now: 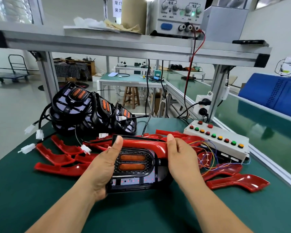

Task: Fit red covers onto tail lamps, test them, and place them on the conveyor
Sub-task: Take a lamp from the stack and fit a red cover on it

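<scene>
Now, the hands: the left hand grips the left side of the tail lamp, thumb up on the left end of the red cover; the right hand clasps the cover's right end, thumb on its top rim.
Where the lamp is: held just above the worktop, near the middle of its front edge, face up.
Step in hand: seating the cover on the lamp, by my reading.
Doing it well: line up the cover's curve with the lamp's top rim, then press with both thumbs evenly from the ends inward. A lopsided push would likely leave one end proud (whether any clip has caught cannot be seen).
Lamp: black housing, rounded at the right, with two amber oblong lenses inside a finely textured bezel and a pale panel below them.
Cover: glossy red plastic, a long arched strip, thin enough to flex.
Loose covers: more of the same red pieces lie scattered to either side, toward the left and right edges.
Test box: white, along the right edge, with rows of red, green and yellow buttons and thin coloured wires trailing out.
Bare lamps: black ribbed shells stacked at the far left corner, their cables ending in white connectors.
Conveyor: a green belt beyond the right edge.
Power supply: on the shelf above, one green light lit.
</scene>
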Motion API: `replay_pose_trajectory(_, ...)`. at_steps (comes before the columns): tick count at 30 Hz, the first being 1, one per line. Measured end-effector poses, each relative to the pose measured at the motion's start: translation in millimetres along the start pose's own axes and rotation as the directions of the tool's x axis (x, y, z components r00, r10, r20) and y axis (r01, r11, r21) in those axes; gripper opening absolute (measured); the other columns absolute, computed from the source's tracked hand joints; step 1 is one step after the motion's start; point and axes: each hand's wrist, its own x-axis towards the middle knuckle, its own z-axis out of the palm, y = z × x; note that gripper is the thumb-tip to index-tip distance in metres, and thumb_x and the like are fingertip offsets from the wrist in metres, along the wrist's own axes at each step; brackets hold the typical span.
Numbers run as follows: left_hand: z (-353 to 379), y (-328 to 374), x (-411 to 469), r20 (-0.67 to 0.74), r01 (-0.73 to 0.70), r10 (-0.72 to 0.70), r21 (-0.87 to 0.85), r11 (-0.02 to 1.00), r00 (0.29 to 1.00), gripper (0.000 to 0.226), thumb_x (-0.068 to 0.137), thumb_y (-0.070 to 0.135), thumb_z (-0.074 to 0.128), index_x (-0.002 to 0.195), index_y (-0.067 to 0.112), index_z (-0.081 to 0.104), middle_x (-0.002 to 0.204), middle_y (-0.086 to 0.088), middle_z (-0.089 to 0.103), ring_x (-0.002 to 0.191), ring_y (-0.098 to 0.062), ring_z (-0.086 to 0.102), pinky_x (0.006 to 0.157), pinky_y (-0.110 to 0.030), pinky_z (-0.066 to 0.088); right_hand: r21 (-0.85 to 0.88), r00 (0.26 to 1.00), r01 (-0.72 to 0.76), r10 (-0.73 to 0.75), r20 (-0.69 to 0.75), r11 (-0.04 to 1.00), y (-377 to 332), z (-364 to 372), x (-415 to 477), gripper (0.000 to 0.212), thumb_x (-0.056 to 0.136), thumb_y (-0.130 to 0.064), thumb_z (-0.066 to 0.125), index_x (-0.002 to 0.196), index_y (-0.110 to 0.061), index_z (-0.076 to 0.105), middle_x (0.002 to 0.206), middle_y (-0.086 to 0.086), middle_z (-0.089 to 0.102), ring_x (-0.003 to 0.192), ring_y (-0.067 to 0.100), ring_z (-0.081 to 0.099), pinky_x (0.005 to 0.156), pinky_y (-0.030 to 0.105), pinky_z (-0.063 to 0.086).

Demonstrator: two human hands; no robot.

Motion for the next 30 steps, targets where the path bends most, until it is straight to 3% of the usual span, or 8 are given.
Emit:
replay_pose_trajectory(3, 1, -2, 1, 0.004, -0.021, 0.021, 0.015, 1.0, 1.0, 0.068, 0.063, 0.071, 0.062, 0.1, 0.016, 0.077, 0.103, -0.018, 0.074, 0.094, -0.036, 0.073, 0.071, -0.044, 0.061, -0.152, 0.999, 0.029, -0.024, 0.033, 0.988, 3, -2, 0, 0.033, 0.098, -0.051, 0.032, 0.086, -0.025, 0.049, 0.097, 0.003, 0.056, 0.084, 0.021, 0.05, 0.076, 0.034, 0.04)
replay_pose_trajectory(7, 0, -2, 2, -0.012, -0.074, 0.074, 0.034, 0.997, 0.997, 0.064, 0.064, 0.073, 0.058, 0.097, 0.022, 0.078, 0.102, -0.017, 0.075, 0.093, -0.034, 0.073, 0.07, -0.039, 0.061, -0.22, 1.0, -0.002, 0.008, 0.025, 0.976, 4, -7, -2, 0.046, 0.084, -0.073, 0.026, 0.085, -0.029, 0.038, 0.091, -0.003, 0.049, 0.077, 0.023, 0.053, 0.07, 0.037, 0.042)
replay_pose_trajectory(11, 0, 0, 0, -0.042, -0.143, 0.143, 0.018, 0.99, 0.989, 0.058, 0.068, 0.069, 0.056, 0.096, 0.024, 0.078, 0.101, -0.018, 0.075, 0.09, -0.034, 0.074, 0.067, -0.036, 0.061, -0.006, 0.998, -0.048, 0.048, 0.04, 0.999, 6, -9, 0, 0.06, 0.069, -0.083, 0.031, 0.081, -0.025, 0.042, 0.078, -0.006, 0.055, 0.071, 0.014, 0.051, 0.064, 0.033, 0.041)
replay_pose_trajectory(14, -2, 3, -3, -0.047, -0.123, 0.119, -0.09, 0.988, 0.992, 0.061, 0.067, 0.064, 0.058, 0.095, 0.013, 0.079, 0.102, -0.022, 0.074, 0.088, -0.037, 0.073, 0.059, -0.039, 0.06, 0.204, 0.985, -0.145, 0.121, 0.125, 0.968, 6, -10, -1, 0.072, 0.058, -0.084, 0.049, 0.095, -0.023, 0.06, 0.096, -0.001, 0.064, 0.088, 0.014, 0.057, 0.083, 0.029, 0.047)
replay_pose_trajectory(17, -6, 5, -5, -0.027, -0.118, 0.116, -0.112, 0.987, 0.993, 0.063, 0.065, 0.064, 0.058, 0.095, 0.011, 0.078, 0.103, -0.024, 0.073, 0.089, -0.039, 0.073, 0.059, -0.041, 0.06, 0.487, 0.916, -0.341, 0.169, 0.362, 0.804, 2, -11, -4, 0.062, 0.059, -0.069, 0.067, 0.099, -0.02, 0.068, 0.1, -0.003, 0.074, 0.094, 0.011, 0.068, 0.081, 0.022, 0.051)
replay_pose_trajectory(19, -7, 6, -6, -0.008, -0.115, 0.114, -0.096, 0.989, 0.993, 0.063, 0.065, 0.064, 0.058, 0.096, 0.012, 0.078, 0.104, -0.024, 0.073, 0.091, -0.039, 0.073, 0.06, -0.042, 0.06, 0.586, 0.866, -0.437, 0.145, 0.478, 0.682, 0, -12, -6, 0.052, 0.069, -0.051, 0.071, 0.107, -0.015, 0.068, 0.102, 0.004, 0.075, 0.095, 0.018, 0.071, 0.079, 0.026, 0.056)
replay_pose_trajectory(23, -10, 7, -9, 0.009, -0.128, 0.128, -0.041, 0.991, 0.992, 0.061, 0.062, 0.065, 0.06, 0.094, 0.017, 0.079, 0.103, -0.022, 0.074, 0.09, -0.038, 0.073, 0.062, -0.039, 0.06, 0.647, 0.831, -0.514, 0.138, 0.539, 0.563, -4, -12, -9, 0.052, 0.077, -0.033, 0.069, 0.117, 0.0, 0.064, 0.111, 0.022, 0.069, 0.101, 0.034, 0.066, 0.094, 0.045, 0.054)
replay_pose_trajectory(30, -11, 5, -9, 0.001, -0.128, 0.128, 0.001, 0.992, 0.992, 0.063, 0.065, 0.069, 0.061, 0.099, 0.019, 0.078, 0.104, -0.02, 0.074, 0.094, -0.037, 0.073, 0.066, -0.042, 0.061, 0.676, 0.87, -0.45, 0.116, 0.48, 0.584, -1, -9, -8, 0.049, 0.077, -0.036, 0.068, 0.11, -0.001, 0.066, 0.101, 0.017, 0.074, 0.091, 0.027, 0.07, 0.084, 0.037, 0.056)
